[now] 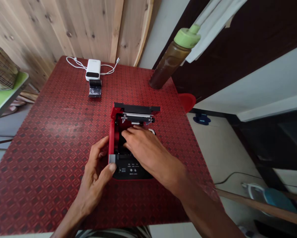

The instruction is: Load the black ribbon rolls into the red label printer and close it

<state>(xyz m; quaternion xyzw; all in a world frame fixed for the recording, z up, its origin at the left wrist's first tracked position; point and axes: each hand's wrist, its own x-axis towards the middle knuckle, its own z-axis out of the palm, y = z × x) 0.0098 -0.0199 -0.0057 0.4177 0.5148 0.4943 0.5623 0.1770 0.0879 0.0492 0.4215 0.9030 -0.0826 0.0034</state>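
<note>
A red and black thermal receipt printer stands on the table with its black lid raised at the far side, showing a metal roller bar. My left hand grips the printer's near left corner, with the thumb against a grey tab. My right hand reaches over the control panel, its fingertips inside the open compartment. The hand hides most of the compartment, so I cannot tell whether it holds anything.
A white power bank with a white cable and a small black object lies at the table's far edge. A brown bottle with a green cap stands at the far right corner beside a red round piece. A green table is at left.
</note>
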